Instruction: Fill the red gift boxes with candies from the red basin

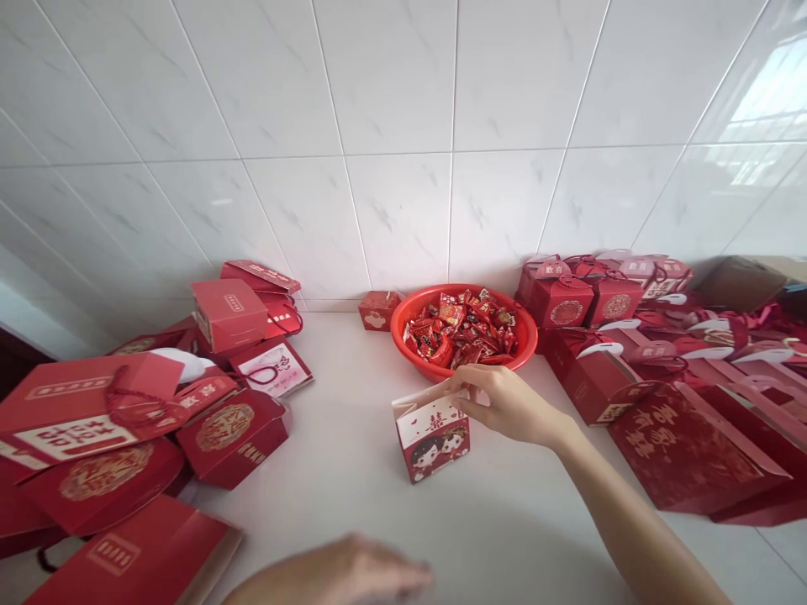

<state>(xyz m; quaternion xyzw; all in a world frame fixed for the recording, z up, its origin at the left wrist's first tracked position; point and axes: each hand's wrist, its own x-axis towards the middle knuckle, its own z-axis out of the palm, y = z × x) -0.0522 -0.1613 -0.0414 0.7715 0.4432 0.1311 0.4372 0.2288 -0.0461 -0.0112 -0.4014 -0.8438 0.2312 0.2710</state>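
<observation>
A small red and white box (435, 441) with two cartoon figures stands upright on the white table (353, 479). My right hand (504, 403) has its fingers pinched on the box's top right edge. Low in the view, my left hand (359, 571) is blurred by motion, in front of the box and apart from it; its fingers are smeared. Just behind the box, a red plastic basin (403, 349) holds many red-wrapped sweets (450, 311).
Red gift boxes (233, 437) are piled on the left. More red boxes (687, 437) stand in rows on the right. A small red box (378, 311) sits by the tiled wall (403, 210), left of the basin. A brown carton (737, 281) is at the far right.
</observation>
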